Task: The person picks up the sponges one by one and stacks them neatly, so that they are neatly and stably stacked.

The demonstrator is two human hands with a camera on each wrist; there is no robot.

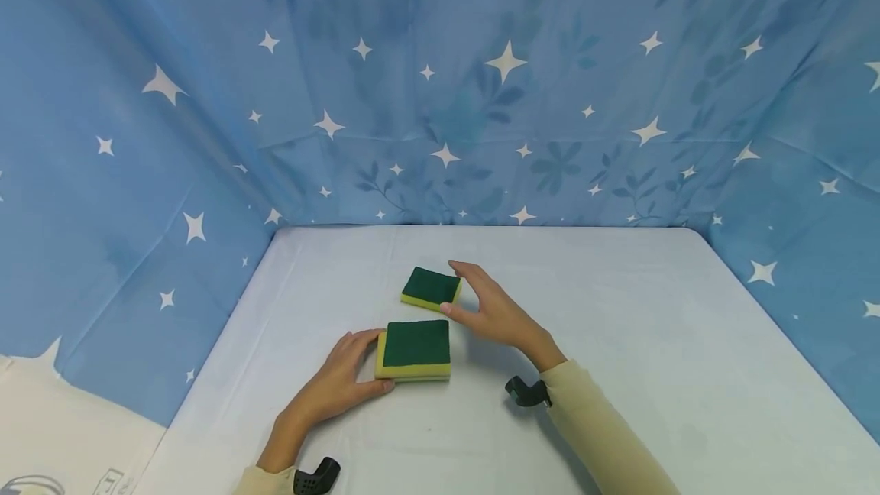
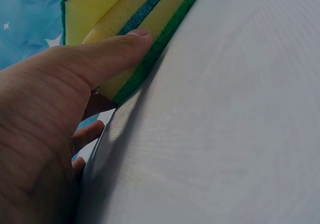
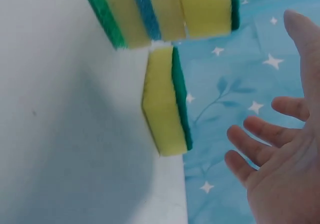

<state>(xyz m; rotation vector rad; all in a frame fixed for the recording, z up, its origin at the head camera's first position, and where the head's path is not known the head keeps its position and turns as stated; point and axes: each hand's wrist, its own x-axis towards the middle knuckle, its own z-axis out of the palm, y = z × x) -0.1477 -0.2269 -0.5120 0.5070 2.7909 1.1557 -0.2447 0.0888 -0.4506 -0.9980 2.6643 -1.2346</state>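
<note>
While your left hand [image 1: 340, 380] rests on the counter [image 1: 619, 373], its thumb and fingers hold the near side of the sponge stack [image 1: 415, 351]. Just beyond the stack lies a single sponge [image 1: 431, 287], green side up. Your right hand [image 1: 491, 310] hovers beside it, fingers spread, gripping nothing.

We see bare white table [image 1: 619, 342] across the right half and lower centre of the head view, open for a hand. In the centre, the stack of sponges [image 1: 414, 351] and the single sponge [image 1: 431, 288] above it leave a narrow gap between them. The left hand [image 1: 340, 384] blocks the stack's left side; the right hand [image 1: 491, 312] closes the single sponge's right. The starred blue curtain [image 1: 440, 98] walls the back and both sides.
</note>
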